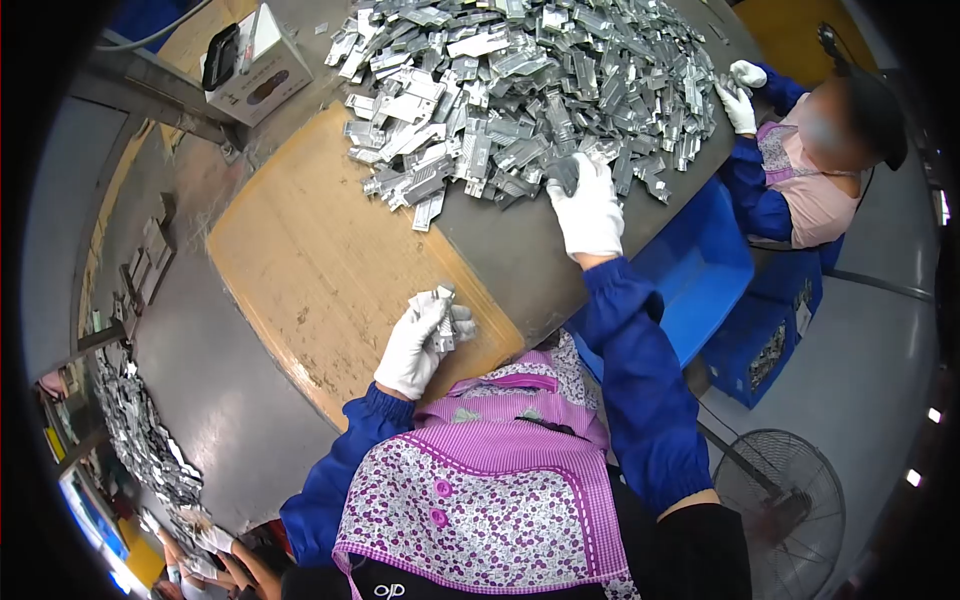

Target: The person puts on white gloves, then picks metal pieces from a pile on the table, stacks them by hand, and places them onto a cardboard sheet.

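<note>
Metalwork [444, 335] held by left grip [412, 347] | right grip [589, 212] set at heap [520, 95], hold unclear | plenty seemingly left there, finished count unshown

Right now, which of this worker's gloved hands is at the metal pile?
The right hand, at the edge of the pile; the left hand is apart, over the tan board.

The left hand [412, 345] holds a metal part [444, 322] over a brown board [320, 250]; the right hand [588, 212] is at a metal heap [540, 90].
</note>
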Tool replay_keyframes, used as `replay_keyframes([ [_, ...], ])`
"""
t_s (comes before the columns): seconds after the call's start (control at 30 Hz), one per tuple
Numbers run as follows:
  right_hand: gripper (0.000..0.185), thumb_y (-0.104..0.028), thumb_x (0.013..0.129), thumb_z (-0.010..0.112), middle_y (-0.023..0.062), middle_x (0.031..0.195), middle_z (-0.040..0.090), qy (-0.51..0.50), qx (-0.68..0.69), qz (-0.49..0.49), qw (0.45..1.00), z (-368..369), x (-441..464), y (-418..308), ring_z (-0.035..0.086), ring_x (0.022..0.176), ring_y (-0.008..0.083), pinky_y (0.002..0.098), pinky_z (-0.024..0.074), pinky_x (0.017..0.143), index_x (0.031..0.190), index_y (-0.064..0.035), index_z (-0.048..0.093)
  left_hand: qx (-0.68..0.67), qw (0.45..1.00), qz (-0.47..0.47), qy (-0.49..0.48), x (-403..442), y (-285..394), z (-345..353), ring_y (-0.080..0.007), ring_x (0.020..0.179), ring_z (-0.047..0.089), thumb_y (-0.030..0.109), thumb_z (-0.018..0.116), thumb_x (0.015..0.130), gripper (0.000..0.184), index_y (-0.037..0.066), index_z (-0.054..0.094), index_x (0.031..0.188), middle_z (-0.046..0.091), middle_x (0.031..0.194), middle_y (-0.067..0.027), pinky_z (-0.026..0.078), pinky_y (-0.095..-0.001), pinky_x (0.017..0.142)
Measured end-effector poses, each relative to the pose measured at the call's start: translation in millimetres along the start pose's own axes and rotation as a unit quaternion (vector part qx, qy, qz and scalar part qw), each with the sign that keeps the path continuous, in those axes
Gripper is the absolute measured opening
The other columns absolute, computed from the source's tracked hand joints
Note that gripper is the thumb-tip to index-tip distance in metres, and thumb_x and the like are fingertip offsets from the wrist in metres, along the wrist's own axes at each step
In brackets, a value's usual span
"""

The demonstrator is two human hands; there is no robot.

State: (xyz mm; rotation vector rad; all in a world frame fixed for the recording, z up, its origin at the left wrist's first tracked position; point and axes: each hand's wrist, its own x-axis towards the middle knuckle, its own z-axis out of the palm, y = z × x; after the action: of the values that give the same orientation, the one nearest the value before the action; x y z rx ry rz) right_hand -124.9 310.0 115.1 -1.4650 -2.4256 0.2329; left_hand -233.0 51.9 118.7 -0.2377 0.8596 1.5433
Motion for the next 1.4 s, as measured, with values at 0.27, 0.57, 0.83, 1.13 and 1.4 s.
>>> replay_keyframes([
  [0.27,0.039,-0.035,0.079,0.067,0.0135,0.087,0.065,-0.182,0.128,0.1,0.97,5,-8,3,0.064,0.084,0.0328,0.0398,0.0494,0.074,0.104,-0.0064,0.059,-0.018,1.0,-0.015,0.004,3,-16,0,-0.0239,0.082,0.063,0.018,0.056,0.092,0.025,0.004,0.052,0.113,0.063,0.092,-0.0128,0.053,-0.0378,0.078],
  [0.57,0.034,-0.035,0.083,0.06,0.0108,0.1,0.064,-0.238,0.213,-0.038,0.947,-16,-30,5,0.063,0.091,0.0267,0.0363,0.0496,0.079,0.105,-0.0093,0.062,0.026,0.999,0.011,0.04,-2,-2,1,-0.0224,0.084,0.063,0.021,0.058,0.091,0.032,0.003,0.05,0.117,0.062,0.097,-0.0132,0.052,-0.0353,0.079],
  [0.83,0.031,-0.021,0.076,0.07,0.0093,0.097,0.059,-0.341,0.067,-0.186,0.919,-19,-61,-21,0.059,0.08,0.0297,0.0372,0.0476,0.069,0.103,-0.0103,0.058,-0.055,0.998,0.004,0.004,-4,-11,-6,-0.0251,0.092,0.061,0.017,0.053,0.093,0.029,0.003,0.047,0.117,0.058,0.102,-0.0134,0.051,-0.0399,0.086],
  [1.13,0.023,-0.019,0.086,0.066,-0.0011,0.066,0.053,-0.549,0.586,0.257,0.537,-39,-96,-21,0.042,0.05,0.0047,0.0205,0.031,0.044,0.095,0.0016,0.06,-0.142,0.99,0.012,-0.019,-11,-18,4,-0.0286,0.108,0.056,0.013,0.047,0.095,0.031,0.002,0.043,0.123,0.054,0.118,-0.0166,0.046,-0.0437,0.095],
  [1.4,0.024,-0.018,0.087,0.065,-0.0015,0.071,0.054,-0.534,0.561,0.227,0.591,-47,-106,-22,0.04,0.053,0.0041,0.0196,0.0306,0.046,0.1,0.0014,0.059,-0.093,0.995,0.015,-0.043,-6,-22,15,-0.0243,0.112,0.054,0.012,0.047,0.095,0.033,0.001,0.042,0.126,0.053,0.121,-0.0132,0.044,-0.0379,0.098],
])
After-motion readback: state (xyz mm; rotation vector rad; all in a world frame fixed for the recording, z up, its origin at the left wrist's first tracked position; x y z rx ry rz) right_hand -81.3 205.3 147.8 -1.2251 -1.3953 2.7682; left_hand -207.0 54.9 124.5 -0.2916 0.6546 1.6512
